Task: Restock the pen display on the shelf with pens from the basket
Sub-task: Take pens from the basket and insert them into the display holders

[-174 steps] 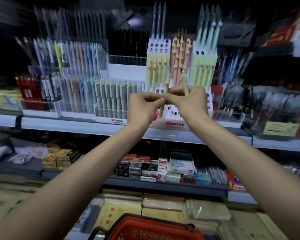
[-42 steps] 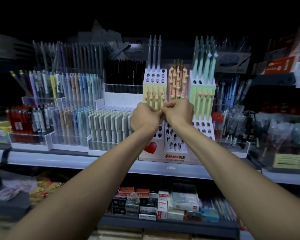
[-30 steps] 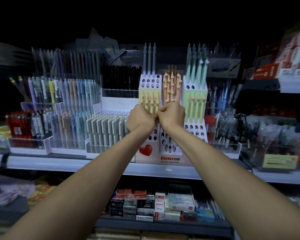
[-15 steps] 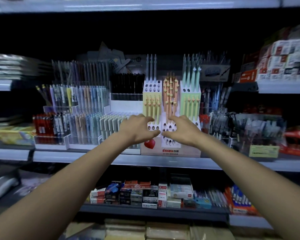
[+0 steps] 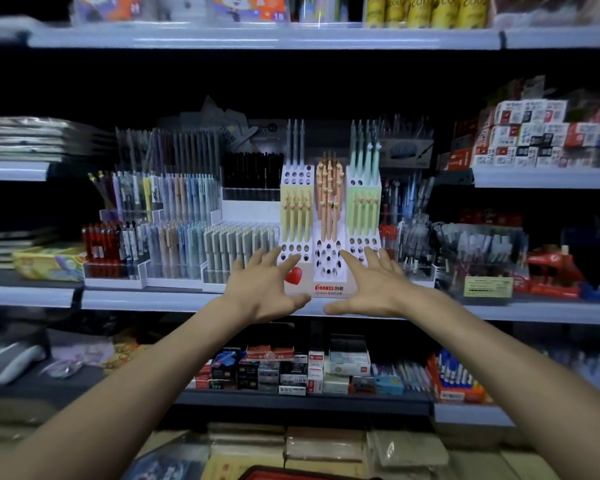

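A white stepped pen display [image 5: 329,287] with a red heart and several round holes stands on the middle shelf. It carries yellow pens [image 5: 294,216], orange pens [image 5: 329,192] and green pens [image 5: 363,209]. My left hand [image 5: 264,289] and my right hand [image 5: 374,285] hover in front of its lower part, fingers spread and straight, holding nothing. The left fingertips reach toward the left holes, the right fingertips toward the right holes. A sliver of the red basket [image 5: 291,475] shows at the bottom edge.
Clear trays of pastel pens [image 5: 187,237] and red pens [image 5: 99,247] stand left of the display, and a bin of grey pens [image 5: 478,251] stands right. The shelf edge [image 5: 153,301] runs below. Boxes [image 5: 291,368] fill the lower shelf.
Both hands came apart from in front of the yellow and orange pens, opened their fingers and dropped lower. The view pulled back and tilted up, showing the shelf above.
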